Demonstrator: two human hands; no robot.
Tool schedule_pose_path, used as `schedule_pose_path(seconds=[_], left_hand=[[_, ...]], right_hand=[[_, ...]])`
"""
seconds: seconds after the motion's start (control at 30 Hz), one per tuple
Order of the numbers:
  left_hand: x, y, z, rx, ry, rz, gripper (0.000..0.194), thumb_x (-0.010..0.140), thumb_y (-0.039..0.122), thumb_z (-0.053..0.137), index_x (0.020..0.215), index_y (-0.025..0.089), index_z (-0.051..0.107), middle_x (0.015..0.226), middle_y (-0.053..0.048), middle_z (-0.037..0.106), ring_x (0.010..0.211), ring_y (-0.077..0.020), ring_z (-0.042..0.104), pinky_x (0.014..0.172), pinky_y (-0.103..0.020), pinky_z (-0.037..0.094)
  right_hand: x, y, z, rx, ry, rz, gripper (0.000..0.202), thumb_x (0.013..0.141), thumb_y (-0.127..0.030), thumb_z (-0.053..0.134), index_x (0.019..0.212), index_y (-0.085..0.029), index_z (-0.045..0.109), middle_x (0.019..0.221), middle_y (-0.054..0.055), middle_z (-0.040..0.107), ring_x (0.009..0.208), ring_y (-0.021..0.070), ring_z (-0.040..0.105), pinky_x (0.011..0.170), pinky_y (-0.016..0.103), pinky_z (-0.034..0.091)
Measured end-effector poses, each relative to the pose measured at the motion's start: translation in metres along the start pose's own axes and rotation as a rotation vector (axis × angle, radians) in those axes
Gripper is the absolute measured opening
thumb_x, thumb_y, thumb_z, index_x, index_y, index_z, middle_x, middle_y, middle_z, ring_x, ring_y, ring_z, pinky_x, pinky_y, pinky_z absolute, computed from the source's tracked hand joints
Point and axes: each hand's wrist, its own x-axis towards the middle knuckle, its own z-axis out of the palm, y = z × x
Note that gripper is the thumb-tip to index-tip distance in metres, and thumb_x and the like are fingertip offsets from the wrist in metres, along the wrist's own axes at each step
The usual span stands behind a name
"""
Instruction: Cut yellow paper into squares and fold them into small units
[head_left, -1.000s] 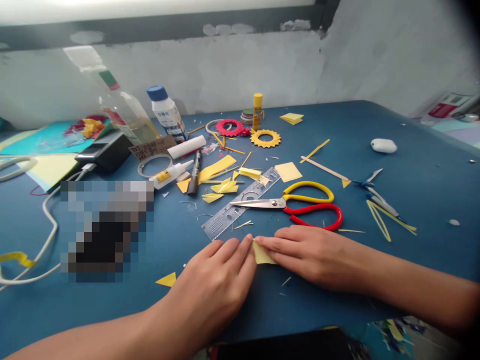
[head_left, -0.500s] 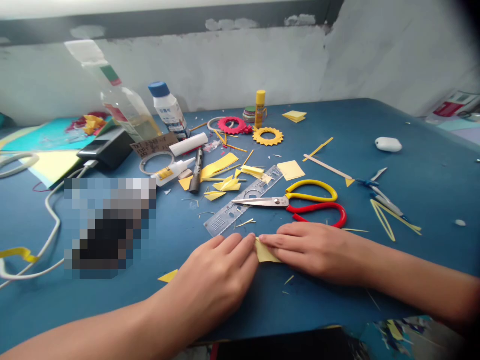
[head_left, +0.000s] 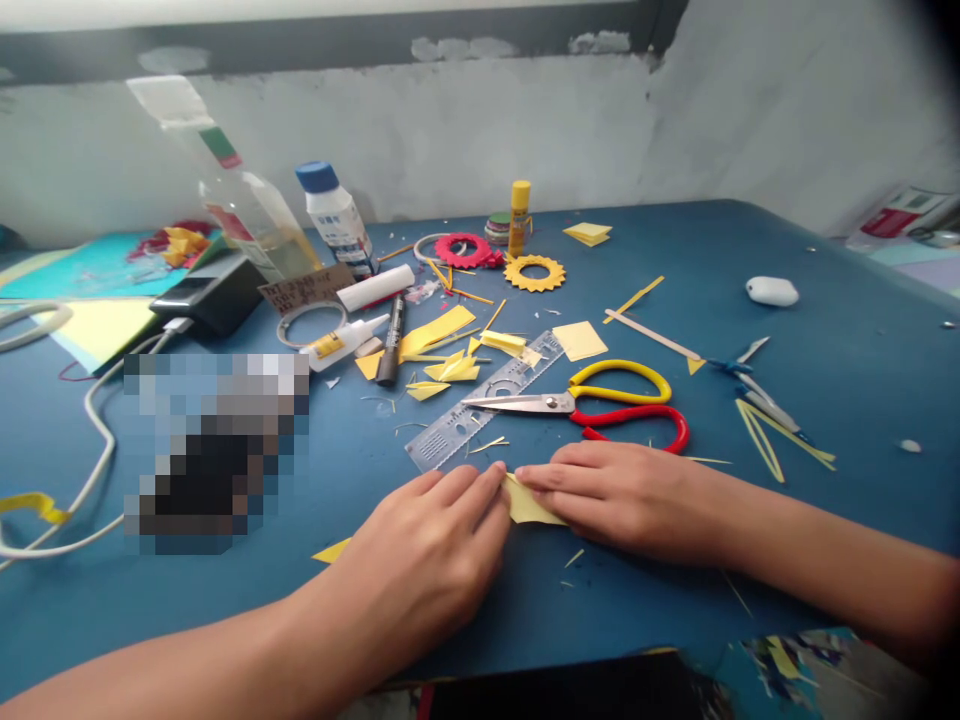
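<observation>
A small piece of pale yellow paper (head_left: 529,503) lies on the blue table between my two hands. My left hand (head_left: 442,535) is closed at the paper's left end, its fingertips pinching the top edge. Pressed onto the right part is my right hand (head_left: 619,495), fingers together and covering that side. Just beyond the hands are scissors (head_left: 551,403) with one yellow and one red handle, their blades resting across a clear plastic ruler (head_left: 439,445). A yellow paper scrap (head_left: 332,551) sticks out beside my left wrist.
Folded yellow pieces (head_left: 454,368), a black marker (head_left: 391,340) and a glue bottle (head_left: 341,342) lie farther back. A glue stick (head_left: 519,220) stands near red and yellow paper rings (head_left: 534,273). To the left are a white cable (head_left: 112,430) and a large bottle (head_left: 255,225); a white case (head_left: 772,291) sits right.
My left fingers have drawn slightly left along the paper, so a little more of it shows between the hands. The whole view has shifted a bit.
</observation>
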Motion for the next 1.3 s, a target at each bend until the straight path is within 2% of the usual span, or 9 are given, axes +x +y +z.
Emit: schedule_pose_path(seconds=[0.3, 0.43, 0.6, 1.07, 1.2, 1.3], left_hand=[[0.0014, -0.0016, -0.0007, -0.010, -0.011, 0.023, 0.024, 0.087, 0.012, 0.046, 0.102, 0.008, 0.064, 0.107, -0.013, 0.068, 0.085, -0.0255, 0.064, 0.065, -0.037, 0.056], [0.0014, -0.0020, -0.0014, -0.003, -0.027, 0.011, 0.026, 0.088, 0.013, 0.045, 0.107, 0.008, 0.063, 0.110, -0.013, 0.068, 0.089, -0.0262, 0.064, 0.068, -0.038, 0.056], [0.0001, -0.0003, 0.0011, 0.028, 0.017, 0.035, 0.028, 0.089, 0.013, 0.043, 0.108, 0.005, 0.062, 0.116, -0.016, 0.065, 0.094, -0.0275, 0.063, 0.069, -0.037, 0.055], [0.0049, 0.0002, -0.0022, -0.104, 0.021, -0.053, 0.031, 0.089, 0.014, 0.040, 0.104, 0.008, 0.067, 0.109, -0.009, 0.070, 0.081, -0.0234, 0.065, 0.067, -0.038, 0.056], [0.0056, -0.0018, -0.0049, -0.102, -0.020, -0.096, 0.030, 0.088, 0.015, 0.041, 0.105, 0.012, 0.066, 0.109, -0.004, 0.071, 0.079, -0.0234, 0.064, 0.065, -0.040, 0.055], [0.0050, -0.0034, -0.0060, -0.063, -0.048, -0.069, 0.030, 0.089, 0.015, 0.041, 0.106, 0.013, 0.065, 0.112, -0.004, 0.069, 0.082, -0.0232, 0.064, 0.065, -0.039, 0.054]], right_hand=[[-0.0003, 0.0005, -0.0001, 0.002, -0.001, -0.010, 0.030, 0.096, -0.008, 0.036, 0.099, -0.006, 0.066, 0.116, 0.013, 0.065, 0.093, 0.0212, 0.057, 0.079, 0.034, 0.054], [0.0003, 0.0000, -0.0006, -0.003, 0.001, -0.015, 0.029, 0.095, -0.008, 0.037, 0.098, -0.006, 0.066, 0.116, 0.014, 0.065, 0.093, 0.0215, 0.057, 0.079, 0.034, 0.053], [0.0007, -0.0002, -0.0003, -0.007, -0.011, -0.009, 0.028, 0.095, -0.008, 0.038, 0.098, -0.006, 0.066, 0.113, 0.013, 0.066, 0.092, 0.0211, 0.058, 0.078, 0.034, 0.053], [0.0010, 0.0025, -0.0003, -0.003, 0.000, -0.015, 0.028, 0.095, -0.009, 0.039, 0.097, -0.007, 0.067, 0.114, 0.012, 0.066, 0.088, 0.0208, 0.057, 0.077, 0.033, 0.053], [0.0011, 0.0021, -0.0026, -0.013, -0.011, -0.026, 0.028, 0.094, -0.008, 0.039, 0.098, -0.006, 0.067, 0.116, 0.012, 0.065, 0.088, 0.0211, 0.057, 0.076, 0.033, 0.053], [0.0014, 0.0024, -0.0038, -0.026, -0.020, -0.039, 0.029, 0.094, -0.007, 0.038, 0.099, -0.006, 0.067, 0.116, 0.012, 0.066, 0.089, 0.0214, 0.058, 0.076, 0.033, 0.053]])
